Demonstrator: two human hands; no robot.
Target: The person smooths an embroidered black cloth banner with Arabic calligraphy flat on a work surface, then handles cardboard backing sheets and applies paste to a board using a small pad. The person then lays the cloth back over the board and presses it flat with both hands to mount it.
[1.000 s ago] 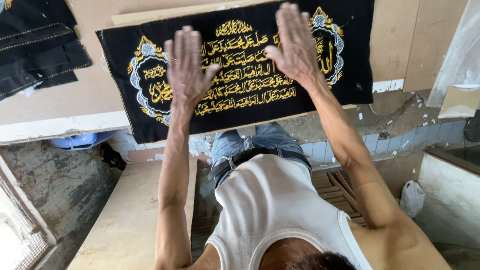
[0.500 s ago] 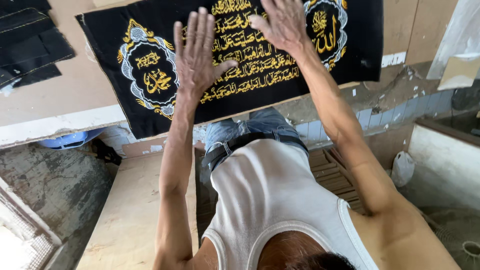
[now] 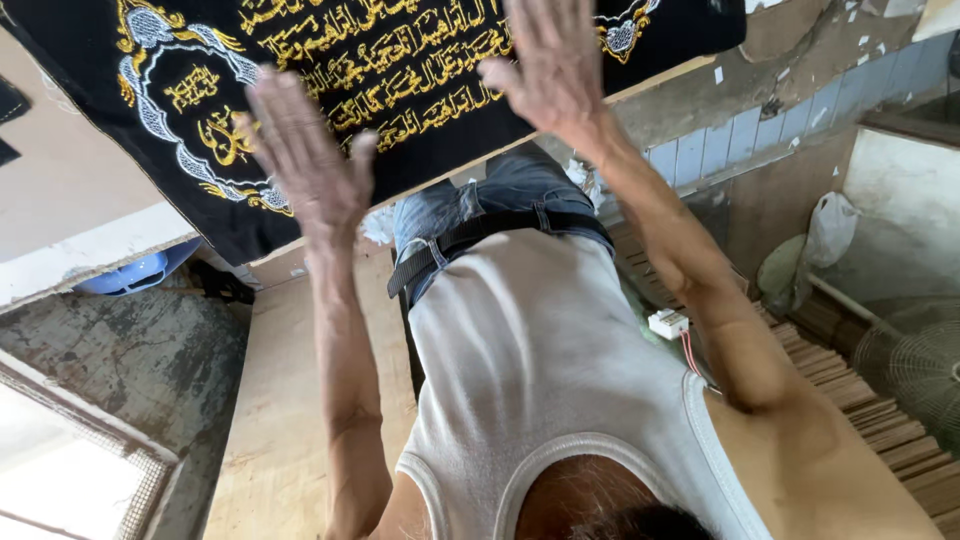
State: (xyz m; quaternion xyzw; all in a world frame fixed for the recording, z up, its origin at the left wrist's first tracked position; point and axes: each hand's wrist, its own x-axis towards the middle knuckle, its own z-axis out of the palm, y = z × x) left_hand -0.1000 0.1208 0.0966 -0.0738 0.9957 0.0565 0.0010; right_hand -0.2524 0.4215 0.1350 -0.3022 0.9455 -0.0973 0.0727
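Pressing flat, left hand [image 3: 300,160] and right hand [image 3: 555,65] spread wide fingers on black embroidered cloth [image 3: 400,110] covering the bench [image 3: 60,180].

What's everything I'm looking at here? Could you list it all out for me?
Embroidered cloth: one, black with gold and white stitching, spread on the board at the top.
Board: one, pale tan, under the cloth.
Basin: one, blue, below the board's edge at left.
Plastic bag: one, white, at right by the wall.
Fan: one, grey wire guard, lower right.
Small connector box: one, white with red wires, near the right arm.
Wall tiles: pale blue row, upper right.
Vest: one, white, on the person.
Jeans: blue, with a black belt.
Left hand: open, fingers spread, over the cloth.
Right hand: open, flat over the cloth.
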